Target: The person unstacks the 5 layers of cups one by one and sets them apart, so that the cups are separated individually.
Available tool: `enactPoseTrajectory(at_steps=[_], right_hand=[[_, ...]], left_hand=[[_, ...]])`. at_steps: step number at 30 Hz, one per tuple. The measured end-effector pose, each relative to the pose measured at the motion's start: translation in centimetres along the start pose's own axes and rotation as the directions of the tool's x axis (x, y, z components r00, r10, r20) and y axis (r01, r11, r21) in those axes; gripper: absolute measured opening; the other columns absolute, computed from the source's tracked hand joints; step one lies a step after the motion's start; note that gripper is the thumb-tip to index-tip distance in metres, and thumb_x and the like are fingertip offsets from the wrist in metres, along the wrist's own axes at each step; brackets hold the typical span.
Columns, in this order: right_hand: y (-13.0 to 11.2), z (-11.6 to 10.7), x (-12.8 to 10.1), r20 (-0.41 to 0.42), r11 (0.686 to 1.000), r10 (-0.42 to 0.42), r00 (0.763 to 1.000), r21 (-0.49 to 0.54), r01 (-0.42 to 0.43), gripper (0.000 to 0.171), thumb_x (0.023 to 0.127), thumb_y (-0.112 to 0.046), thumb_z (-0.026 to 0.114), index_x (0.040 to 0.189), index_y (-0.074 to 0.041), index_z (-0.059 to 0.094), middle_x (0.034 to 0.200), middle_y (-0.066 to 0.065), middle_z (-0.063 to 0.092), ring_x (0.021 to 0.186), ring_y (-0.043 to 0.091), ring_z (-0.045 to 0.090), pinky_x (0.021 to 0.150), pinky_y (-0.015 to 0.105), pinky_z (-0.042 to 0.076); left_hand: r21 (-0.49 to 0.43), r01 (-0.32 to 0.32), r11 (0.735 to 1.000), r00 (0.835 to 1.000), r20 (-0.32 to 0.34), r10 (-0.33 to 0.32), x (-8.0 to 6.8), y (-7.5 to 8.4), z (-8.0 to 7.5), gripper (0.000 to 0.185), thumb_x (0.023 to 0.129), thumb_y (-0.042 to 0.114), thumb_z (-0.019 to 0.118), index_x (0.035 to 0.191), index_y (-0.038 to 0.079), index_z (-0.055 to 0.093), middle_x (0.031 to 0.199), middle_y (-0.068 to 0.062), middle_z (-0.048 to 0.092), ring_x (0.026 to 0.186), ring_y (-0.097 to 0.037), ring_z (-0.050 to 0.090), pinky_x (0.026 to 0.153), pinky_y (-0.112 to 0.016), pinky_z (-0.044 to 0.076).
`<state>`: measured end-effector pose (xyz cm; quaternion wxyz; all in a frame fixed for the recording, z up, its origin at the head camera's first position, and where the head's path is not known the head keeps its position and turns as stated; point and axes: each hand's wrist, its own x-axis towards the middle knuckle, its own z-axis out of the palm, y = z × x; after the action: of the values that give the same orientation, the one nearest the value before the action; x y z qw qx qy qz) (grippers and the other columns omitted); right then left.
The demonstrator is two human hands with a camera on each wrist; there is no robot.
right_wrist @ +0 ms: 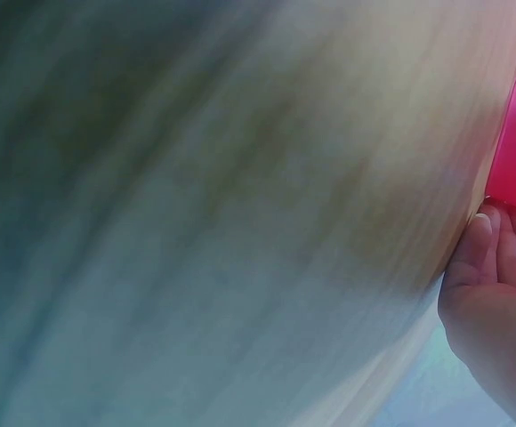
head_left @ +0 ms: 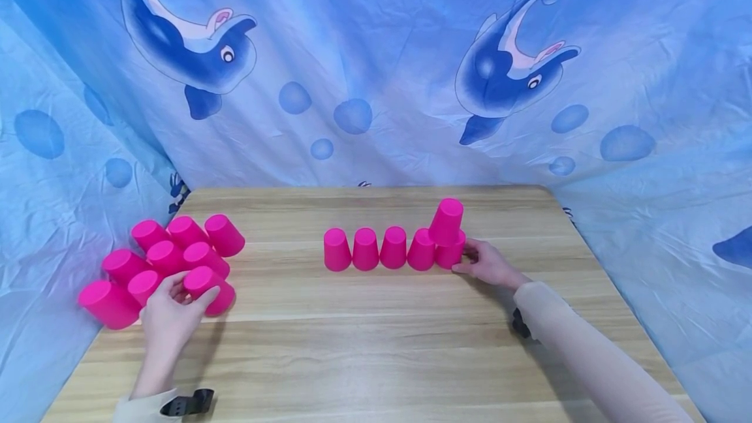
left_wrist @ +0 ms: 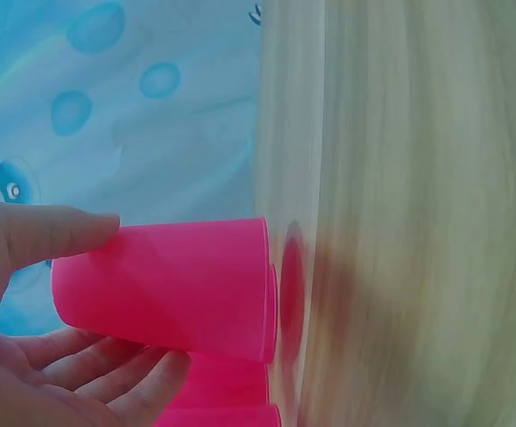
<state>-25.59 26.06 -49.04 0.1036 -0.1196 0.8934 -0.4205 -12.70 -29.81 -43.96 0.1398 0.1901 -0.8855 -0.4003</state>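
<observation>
1. While the left hand (head_left: 170,315) sits at the lower left of the head view, its thumb and fingers curl round one inverted pink plastic cup (head_left: 210,289) at the near edge of the loose cluster of pink cups (head_left: 158,260), seemingly to pick it out.
2. At centre frame, a row of five upturned pink cups (head_left: 390,249) stands on the pale wooden table (head_left: 376,344).
3. One second-tier cup (head_left: 446,222) tops the row's right end.
4. The right hand (head_left: 487,265), fingers extended, touches the end cup (head_left: 451,255), probably steadying it.

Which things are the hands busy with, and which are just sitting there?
Busy with:
left hand grips a pink cup from the pile
right hand touches the end cup of the row

Just there:
table
dolphin cloth
</observation>
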Motion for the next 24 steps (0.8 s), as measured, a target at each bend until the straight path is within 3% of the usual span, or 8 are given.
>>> enactPoseTrajectory(at_steps=[3, 6, 10, 24], right_hand=[[0.0, 0.0, 0.0, 0.000, 1.000, 0.001, 1.000, 0.002, -0.001, 0.063, 0.081, -0.021, 0.078, 0.136, -0.010, 0.050, 0.131, 0.008, 0.054, 0.118, 0.031, 0.050, 0.098, 0.049, 0.041], [0.0, 0.0, 0.0, 0.001, 1.000, -0.005, 1.000, 0.000, 0.005, 0.062, 0.081, -0.020, 0.078, 0.136, -0.009, 0.051, 0.130, 0.009, 0.055, 0.118, 0.031, 0.050, 0.098, 0.049, 0.041], [0.1, 0.0, 0.0, 0.000, 1.000, -0.007, 1.000, 0.003, 0.007, 0.061, 0.082, -0.020, 0.077, 0.135, -0.009, 0.051, 0.130, 0.008, 0.055, 0.118, 0.030, 0.051, 0.098, 0.049, 0.041], [0.0, -0.1, 0.1, 0.001, 1.000, 0.016, 1.000, 0.013, -0.016, 0.063, 0.080, -0.022, 0.079, 0.135, -0.010, 0.051, 0.129, 0.008, 0.055, 0.117, 0.030, 0.051, 0.098, 0.049, 0.041]], left_hand=[[0.025, 0.016, 1.000, 1.000, -0.012, -0.015, 0.2, -0.4, -0.1, 0.069, 0.082, 0.034, 0.075, 0.134, -0.002, 0.047, 0.124, -0.027, 0.056, 0.108, -0.043, 0.056, 0.085, -0.050, 0.049], [0.035, 0.018, 0.999, 0.999, -0.030, -0.017, 0.4, -0.8, -0.2, 0.069, 0.081, 0.034, 0.075, 0.133, -0.003, 0.048, 0.122, -0.028, 0.056, 0.107, -0.043, 0.056, 0.093, -0.054, 0.038], [0.049, 0.010, 0.999, 0.998, -0.058, -0.007, 0.7, -1.3, -0.3, 0.069, 0.081, 0.034, 0.075, 0.131, -0.005, 0.048, 0.119, -0.031, 0.057, 0.107, -0.044, 0.055, 0.093, -0.058, 0.026], [0.080, 0.055, 0.995, 0.997, -0.061, -0.051, 1.1, -1.9, -0.7, 0.069, 0.083, 0.032, 0.074, 0.133, -0.006, 0.046, 0.119, -0.031, 0.057, 0.109, -0.045, 0.054, 0.092, -0.059, 0.021]])
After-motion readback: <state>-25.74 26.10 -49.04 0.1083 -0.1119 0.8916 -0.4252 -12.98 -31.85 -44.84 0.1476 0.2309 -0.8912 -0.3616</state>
